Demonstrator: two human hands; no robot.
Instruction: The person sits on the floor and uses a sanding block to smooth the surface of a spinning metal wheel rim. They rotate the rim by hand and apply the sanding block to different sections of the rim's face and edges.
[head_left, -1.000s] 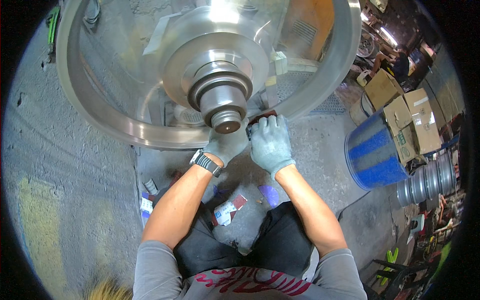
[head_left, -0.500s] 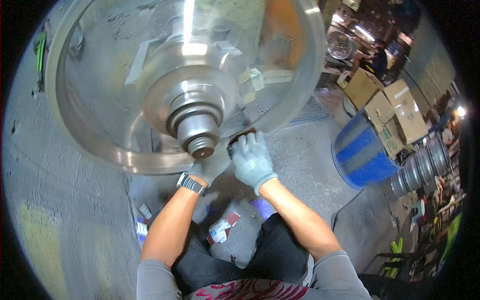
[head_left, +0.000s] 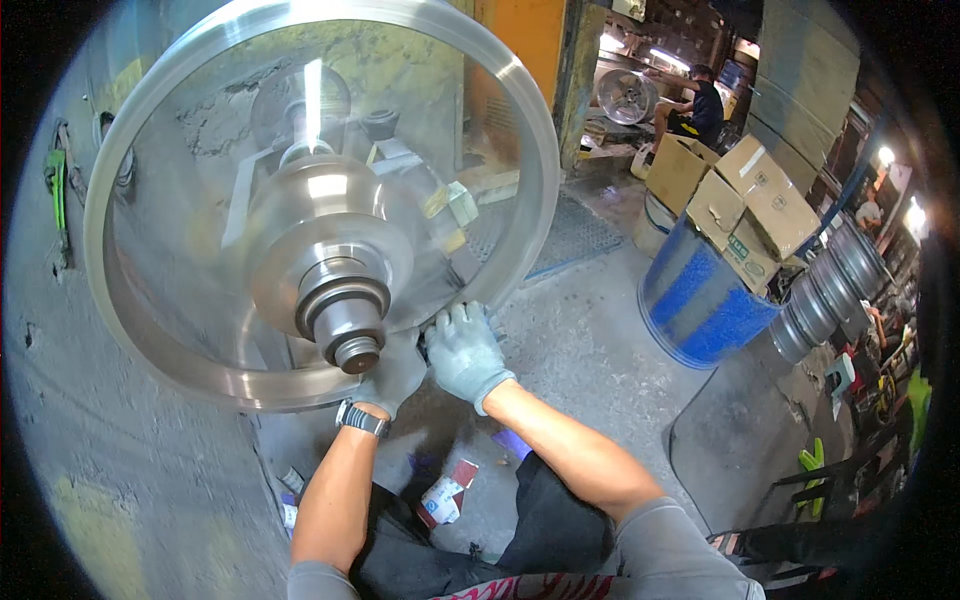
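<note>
Silver metal wheel [head_left: 250, 388] with two gray-gloved hands at its lower edge

In the head view, the wheel's broad outer band is sharp enough to trace, while its middle is a see-through blur around a stepped metal hub [head_left: 335, 270]. The hub ends in a threaded tip [head_left: 357, 353] near the wheel's lower edge.

The left hand [head_left: 392, 375] is at the bottom of the wheel, partly hidden behind the threaded tip; its fingers are out of sight, so I cannot tell whether they grasp anything. The right hand [head_left: 462, 350] is just beside it, at the wheel's lower right edge. Its fingers [head_left: 462, 312] are bent toward the band, but I cannot tell whether they grip something beneath. A watch [head_left: 362, 418] circles the left wrist, just below the wheel.

Farther below the wheel, a white and red-brown packet [head_left: 445, 495] lies on the gray floor [head_left: 585, 340] between the person's legs. Right of the wheel and well apart from it stands a blue drum [head_left: 695, 295] topped with cardboard boxes [head_left: 765, 195]; a row of metal rims [head_left: 830, 285] lies farther right. Another person [head_left: 705, 110] sits beyond the wheel, to its upper right. A green tool-like object [head_left: 57, 195] is left of the wheel.
</note>
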